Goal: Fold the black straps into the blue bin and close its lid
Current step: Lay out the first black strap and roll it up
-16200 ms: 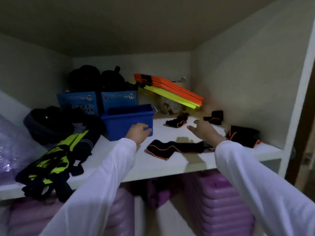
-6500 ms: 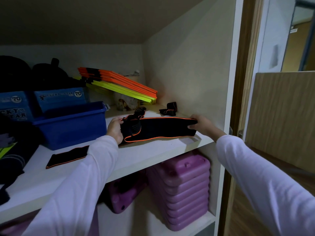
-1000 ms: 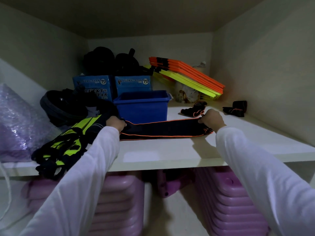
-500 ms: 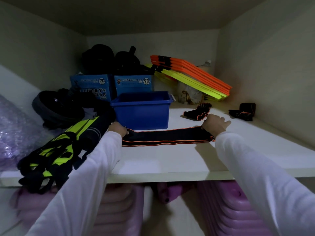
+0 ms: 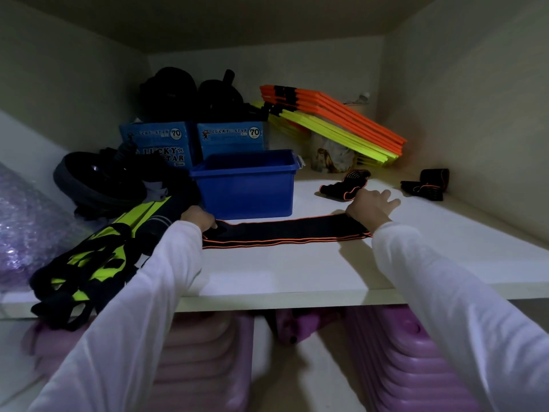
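Both arms wear long, plain white sleeves [image 5: 439, 281] reaching the wrists; the hands are bare.

Bare shelf [image 5: 297, 272] lies nearer than both hands; blue bin [image 5: 246, 188] stands just beyond, between them.

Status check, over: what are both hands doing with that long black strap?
Left hand and right hand pressing the ends of the black strap, flat on the shelf. Blue bin behind, open, no lid seen. Path clear.
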Demonstrator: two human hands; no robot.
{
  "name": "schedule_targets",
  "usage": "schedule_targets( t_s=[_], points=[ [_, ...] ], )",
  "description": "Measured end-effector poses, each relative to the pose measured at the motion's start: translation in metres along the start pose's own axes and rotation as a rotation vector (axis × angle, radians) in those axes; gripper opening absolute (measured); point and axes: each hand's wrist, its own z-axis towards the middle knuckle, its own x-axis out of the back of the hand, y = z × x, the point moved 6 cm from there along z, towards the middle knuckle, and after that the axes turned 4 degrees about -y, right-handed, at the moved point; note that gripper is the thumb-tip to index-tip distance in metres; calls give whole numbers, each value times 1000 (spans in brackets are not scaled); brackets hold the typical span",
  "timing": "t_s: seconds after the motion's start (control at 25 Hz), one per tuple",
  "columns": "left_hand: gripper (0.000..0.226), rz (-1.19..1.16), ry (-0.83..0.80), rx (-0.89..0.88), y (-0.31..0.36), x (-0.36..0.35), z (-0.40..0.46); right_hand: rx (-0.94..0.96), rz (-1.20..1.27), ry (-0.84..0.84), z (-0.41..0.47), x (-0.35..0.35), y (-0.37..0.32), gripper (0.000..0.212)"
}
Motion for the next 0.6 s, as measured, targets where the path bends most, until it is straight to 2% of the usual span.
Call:
schedule_targets(
  t_s=[0.24,0.48,0.6],
  points=[
    [51,-3,-22,-3,1,0,0,-18,-39,-27,0,-10,2,26],
    [58,130,-49,-30,4,-3,0,-57,-75,-120,-1,-19,7,29],
    [49,220,-74,-43,4,-4,1,-42,-105,-110,-6,-16,7,30]
  ],
)
